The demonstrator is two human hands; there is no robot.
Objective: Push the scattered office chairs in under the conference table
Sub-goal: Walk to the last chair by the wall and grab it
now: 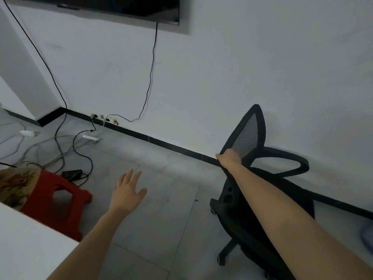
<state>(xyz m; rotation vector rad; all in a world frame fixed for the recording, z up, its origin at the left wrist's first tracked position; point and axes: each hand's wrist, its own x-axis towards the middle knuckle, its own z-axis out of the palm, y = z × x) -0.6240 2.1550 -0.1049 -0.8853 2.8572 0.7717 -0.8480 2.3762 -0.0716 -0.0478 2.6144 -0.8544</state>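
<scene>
A black mesh-backed office chair [249, 134] stands at the right, close to the white wall, its armrest loop pointing right and its wheeled base on the tiles. My right hand [228, 158] is closed on the upper edge of the chair's backrest, arm stretched out. My left hand [129, 190] hovers over the bare floor to the left of the chair, fingers spread, holding nothing. A corner of the white conference table [26, 249] fills the bottom left.
A red plastic stool [60, 201] with a patterned cushion stands by the table corner. Loose cables, power strips [90, 137] and a black adapter lie on the floor at left, below wall sockets. A wall screen [121, 7] hangs above.
</scene>
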